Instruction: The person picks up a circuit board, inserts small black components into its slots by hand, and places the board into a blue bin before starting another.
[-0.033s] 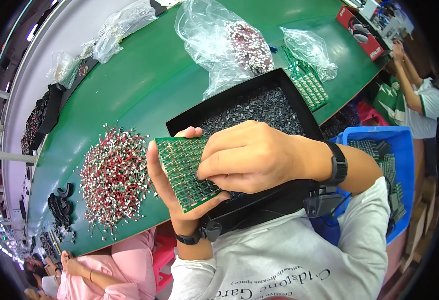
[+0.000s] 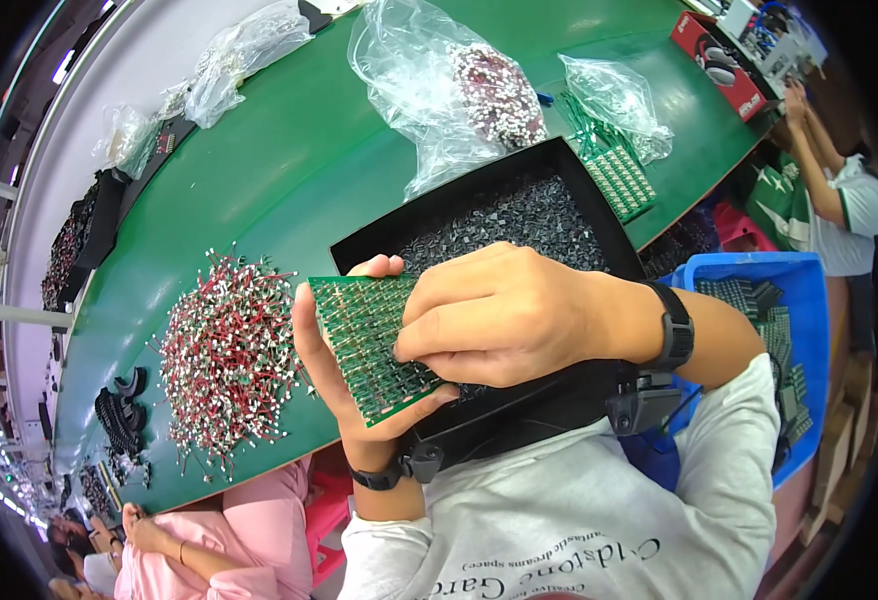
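Note:
A green circuit board panel (image 2: 364, 340), covered with rows of small parts, is tilted up above the near edge of a black tray (image 2: 379, 232). My left hand (image 2: 367, 445) grips the panel from below and along its edges, fingers at the left and far sides, thumb at the near right. Over the panel's right half, my right hand (image 2: 514, 310) has its fingertips pinched together against the board. Whatever those fingertips hold, if anything, is hidden. Many small black pieces (image 2: 519, 225) fill the tray, which my right hand and forearm partly cover.
Left lies a heap of red-and-black wires with white connectors (image 2: 229, 360). Beyond the tray are a clear bag of wires (image 2: 499, 95) and more panels (image 2: 619, 183). A blue bin (image 2: 809, 300) with boards stands right. A person in pink (image 2: 219, 540) sits left; another person (image 2: 849, 210) works far right.

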A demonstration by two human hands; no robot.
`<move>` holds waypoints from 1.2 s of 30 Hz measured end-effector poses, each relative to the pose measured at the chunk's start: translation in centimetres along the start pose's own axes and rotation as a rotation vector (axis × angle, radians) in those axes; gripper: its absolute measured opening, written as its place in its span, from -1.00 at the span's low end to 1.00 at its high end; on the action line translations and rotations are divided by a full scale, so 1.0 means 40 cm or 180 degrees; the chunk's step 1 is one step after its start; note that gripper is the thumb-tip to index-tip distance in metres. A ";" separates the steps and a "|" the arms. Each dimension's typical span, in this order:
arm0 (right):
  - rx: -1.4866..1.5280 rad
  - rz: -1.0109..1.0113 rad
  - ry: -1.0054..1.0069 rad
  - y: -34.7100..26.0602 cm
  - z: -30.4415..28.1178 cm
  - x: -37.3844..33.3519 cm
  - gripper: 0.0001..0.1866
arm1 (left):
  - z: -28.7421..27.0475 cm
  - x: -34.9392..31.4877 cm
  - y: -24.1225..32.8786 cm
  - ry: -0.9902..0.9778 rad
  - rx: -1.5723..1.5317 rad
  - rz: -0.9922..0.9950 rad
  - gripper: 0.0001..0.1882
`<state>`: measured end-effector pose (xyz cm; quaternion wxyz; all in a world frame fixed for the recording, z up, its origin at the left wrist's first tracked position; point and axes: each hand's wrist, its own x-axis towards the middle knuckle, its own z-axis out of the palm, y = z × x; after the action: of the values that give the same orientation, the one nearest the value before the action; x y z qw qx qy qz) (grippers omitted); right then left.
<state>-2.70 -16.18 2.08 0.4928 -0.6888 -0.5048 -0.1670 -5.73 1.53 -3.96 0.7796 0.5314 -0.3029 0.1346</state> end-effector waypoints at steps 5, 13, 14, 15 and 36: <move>-0.0048 0.0116 0.0125 -0.006 0.002 0.002 -0.78 | 0.017 0.001 0.004 0.0065 -0.0053 -0.0073 0.38; 0.0102 0.0211 0.0264 0.005 -0.029 -0.008 -0.80 | 0.030 0.003 0.013 0.0373 -0.0044 -0.0122 0.36; 0.0159 0.0306 0.0294 0.007 -0.038 -0.011 -0.81 | 0.033 0.002 0.011 0.0351 -0.0047 -0.0121 0.36; 0.0071 0.0336 0.0180 0.007 -0.048 -0.013 -0.81 | 0.038 -0.002 0.012 0.0357 -0.0010 -0.0162 0.36; -0.0110 -0.0071 0.0042 0.000 -0.026 -0.021 -0.83 | 0.032 -0.003 0.000 0.0300 0.0427 -0.0107 0.40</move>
<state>-2.77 -17.49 1.95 0.4822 -0.6904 -0.5062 -0.1858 -6.24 0.36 -3.70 0.7578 0.5805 -0.2473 0.1663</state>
